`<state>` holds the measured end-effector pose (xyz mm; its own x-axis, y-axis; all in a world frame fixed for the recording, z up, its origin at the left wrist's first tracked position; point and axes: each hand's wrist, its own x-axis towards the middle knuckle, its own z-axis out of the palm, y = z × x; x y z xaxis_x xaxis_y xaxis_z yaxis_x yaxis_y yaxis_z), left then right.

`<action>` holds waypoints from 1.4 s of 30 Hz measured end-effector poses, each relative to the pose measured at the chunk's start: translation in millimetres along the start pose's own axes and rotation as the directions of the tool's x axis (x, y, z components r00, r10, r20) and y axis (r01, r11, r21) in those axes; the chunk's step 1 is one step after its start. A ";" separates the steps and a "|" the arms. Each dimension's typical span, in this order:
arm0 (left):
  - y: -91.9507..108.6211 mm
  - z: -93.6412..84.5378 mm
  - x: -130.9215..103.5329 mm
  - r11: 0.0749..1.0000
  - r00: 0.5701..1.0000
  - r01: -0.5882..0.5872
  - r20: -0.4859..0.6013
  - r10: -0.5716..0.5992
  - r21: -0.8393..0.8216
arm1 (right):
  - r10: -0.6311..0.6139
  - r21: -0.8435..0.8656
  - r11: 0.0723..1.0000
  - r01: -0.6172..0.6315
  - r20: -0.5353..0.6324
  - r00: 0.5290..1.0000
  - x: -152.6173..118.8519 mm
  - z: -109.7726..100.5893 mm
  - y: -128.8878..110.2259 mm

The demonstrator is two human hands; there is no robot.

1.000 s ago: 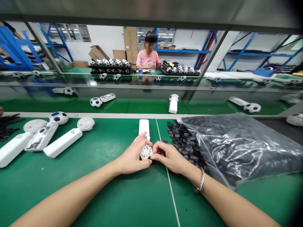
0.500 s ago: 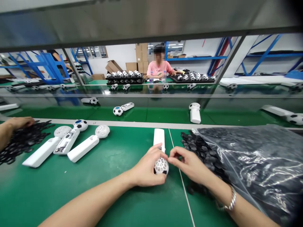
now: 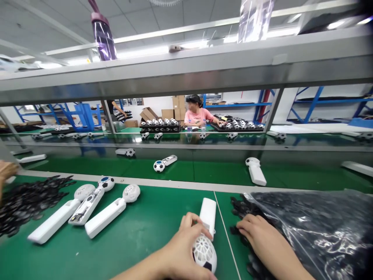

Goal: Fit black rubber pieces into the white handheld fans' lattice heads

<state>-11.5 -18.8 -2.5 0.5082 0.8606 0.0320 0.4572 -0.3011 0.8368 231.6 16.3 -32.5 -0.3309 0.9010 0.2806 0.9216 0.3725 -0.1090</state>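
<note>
A white device (image 3: 208, 215) with a round, slotted soccer-ball head (image 3: 204, 252) lies on the green table. My left hand (image 3: 186, 247) is wrapped round that head, fingers at its upper edge and thumb at its lower side. Dark patches show at the head's lower edge. To the right, my right hand (image 3: 260, 235) has its fingertips down at the near pile of small black pieces (image 3: 239, 207). Its fingers are bent together, and whatever they pinch is too small to make out.
Several white devices (image 3: 106, 217) lie at the left beside another black pile (image 3: 37, 198), near a person's hand (image 3: 7, 171). A plastic bag (image 3: 320, 225) covers the right side. Devices lie on the belt (image 3: 192, 175). A person in pink (image 3: 199, 116) sits beyond.
My right hand has left the ball head and moved right to the black pieces. My left hand stays on the head. The view has tilted up, and the belt devices have shifted.
</note>
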 end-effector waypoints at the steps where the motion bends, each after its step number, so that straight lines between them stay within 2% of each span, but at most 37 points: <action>1: -0.4 -2.8 -0.6 1.000 1.000 -0.007 0.008 0.007 -0.009 | -0.004 0.015 1.000 0.004 -0.006 1.000 -0.2 -1.2 -0.9; 3: -1.2 -8.4 -1.7 0.999 0.999 -0.040 0.036 0.041 -0.034 | 0.013 0.088 0.996 -0.012 -0.010 1.000 -0.2 -4.3 -3.9; 5: -1.7 -12.6 -2.0 0.996 0.995 -0.076 0.065 0.078 -0.035 | 0.043 0.230 0.972 -0.043 0.006 0.999 0.1 -8.4 -9.6; 8: -1.8 -12.4 -0.9 0.995 0.993 -0.102 0.065 0.102 -0.004 | 0.046 0.440 0.894 -0.088 0.105 0.993 0.5 -15.0 -21.1; 10: -1.1 -8.5 0.3 0.997 0.997 -0.076 0.021 0.075 0.016 | 0.020 0.486 0.868 -0.098 0.164 0.986 0.2 -17.8 -27.7; 13: 0.5 -2.2 1.4 0.999 0.998 -0.038 -0.039 0.039 0.028 | -0.009 0.442 0.894 -0.070 0.175 0.985 -1.5 -18.5 -33.0; 16: 1.5 -0.4 1.3 1.000 0.999 -0.026 -0.037 0.027 0.013 | -0.033 0.381 0.924 -0.039 0.180 0.983 -2.9 -17.5 -34.3; 21: 0.7 -1.7 0.8 0.999 0.999 -0.026 -0.028 0.027 0.021 | -0.094 0.397 0.918 0.007 0.200 0.975 -1.7 -14.4 -32.3; 26: -0.3 -0.4 0.5 0.999 0.999 -0.032 -0.037 0.033 0.024 | -0.105 0.335 0.941 0.056 0.130 0.986 1.0 -11.4 -28.2; 32: -0.1 -0.3 0.1 0.999 0.999 -0.032 -0.040 0.033 0.010 | -0.066 0.330 0.944 0.019 0.134 0.989 1.6 -6.4 -20.4; 35: 0.3 -0.8 -0.1 1.000 0.999 -0.017 -0.030 0.017 0.000 | -0.009 0.306 0.951 -0.031 0.129 0.992 0.4 -2.7 -16.6; 39: 0.8 -0.8 -0.9 1.000 0.999 -0.028 -0.035 0.028 -0.011 | 0.060 0.290 0.950 -0.112 0.183 0.981 -1.2 -2.7 -12.4; 42: 1.2 -0.6 -1.3 0.999 0.998 -0.033 -0.045 0.033 -0.012 | 0.061 0.312 0.942 -0.126 0.210 0.976 -1.8 -6.7 -11.1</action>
<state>-12.0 -20.1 -1.2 0.4898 0.8678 0.0839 0.4315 -0.3249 0.8415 223.4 9.1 -25.4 -0.3094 0.9486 0.0665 0.8461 0.3065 -0.4360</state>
